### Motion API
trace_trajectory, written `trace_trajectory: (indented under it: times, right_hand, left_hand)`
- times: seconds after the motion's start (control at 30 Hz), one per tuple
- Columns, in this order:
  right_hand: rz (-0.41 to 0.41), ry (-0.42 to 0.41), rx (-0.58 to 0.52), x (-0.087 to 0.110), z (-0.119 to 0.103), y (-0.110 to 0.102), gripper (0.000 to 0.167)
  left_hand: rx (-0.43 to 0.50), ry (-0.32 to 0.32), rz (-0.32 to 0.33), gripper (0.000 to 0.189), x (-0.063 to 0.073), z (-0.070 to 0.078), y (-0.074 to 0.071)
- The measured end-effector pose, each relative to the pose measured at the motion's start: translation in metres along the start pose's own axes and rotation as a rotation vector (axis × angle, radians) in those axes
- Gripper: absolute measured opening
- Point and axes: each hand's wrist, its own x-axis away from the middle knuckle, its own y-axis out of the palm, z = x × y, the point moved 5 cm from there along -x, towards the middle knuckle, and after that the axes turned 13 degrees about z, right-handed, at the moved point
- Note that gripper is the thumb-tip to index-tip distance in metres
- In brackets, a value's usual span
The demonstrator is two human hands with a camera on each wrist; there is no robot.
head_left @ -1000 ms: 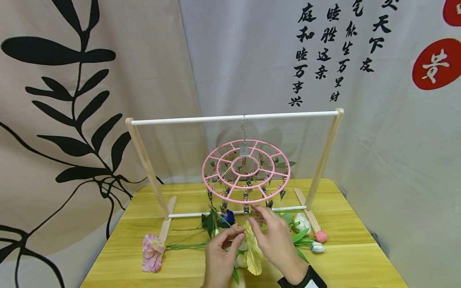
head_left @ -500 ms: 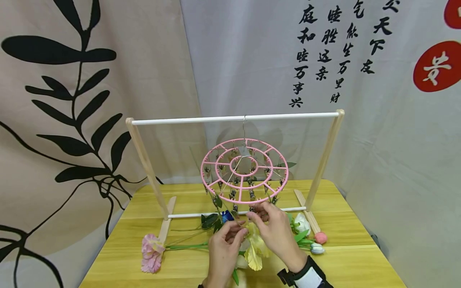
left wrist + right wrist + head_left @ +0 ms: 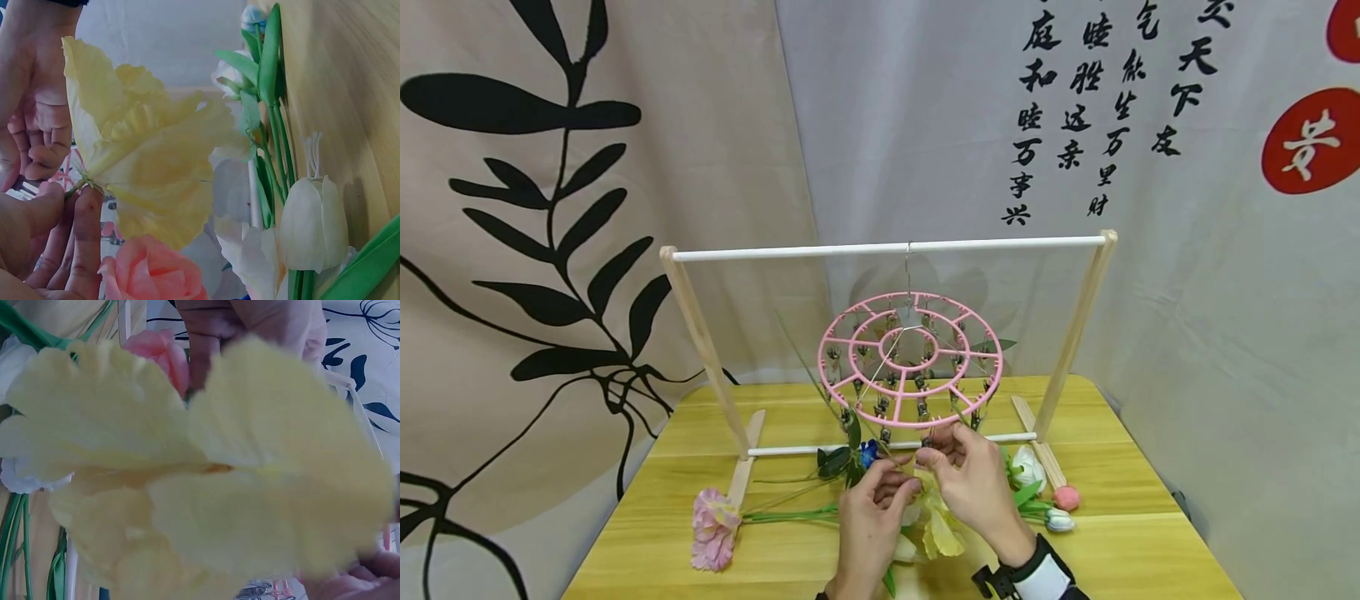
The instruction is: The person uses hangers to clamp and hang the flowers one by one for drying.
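Note:
My left hand [image 3: 872, 512] pinches the thin green stem of a yellow flower [image 3: 150, 150] just behind its bloom. The broad, ruffled yellow petals hang toward me and fill most of the right wrist view. Close by on the right, my right hand [image 3: 983, 492] grips a small metal clip below the front of a pink round clip hanger [image 3: 913, 426]. That clip is mostly hidden by the fingers. Part of it shows as a metal clip [image 3: 28, 187] beside the stem in the left wrist view. A long stem rises past the hanger's left side.
A wooden rack with a white rod [image 3: 790, 249] carries the hanger. On the table [image 3: 647, 533] lie a pink-purple flower [image 3: 713, 529], a blue flower [image 3: 868, 454], a white rose [image 3: 1028, 468] and tulips. A pink rose [image 3: 153, 278] is near my left hand.
The hanger has turned a little, and my right fingers have closed on one of its clips. My left hand has shifted slightly right with the yellow flower, whose bloom has tilted.

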Motion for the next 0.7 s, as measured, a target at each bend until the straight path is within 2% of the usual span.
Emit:
trace_trajectory:
  times: [0.37,0.53,0.7]
  right_hand:
    - [0.041,0.047,-0.041,-0.001,0.004,0.004,0.010]
    - [0.058,0.067,-0.049,-0.001,0.005,0.005,0.010]
    - [0.042,0.090,-0.100,-0.001,0.006,0.008,0.008]
  left_hand:
    - [0.014,0.003,-0.019,0.032,-0.001,0.000,0.005]
    - [-0.008,0.009,-0.032,0.036,-0.001,0.003,0.009]
    - [-0.036,0.010,-0.025,0.036,-0.002,0.003,0.011]
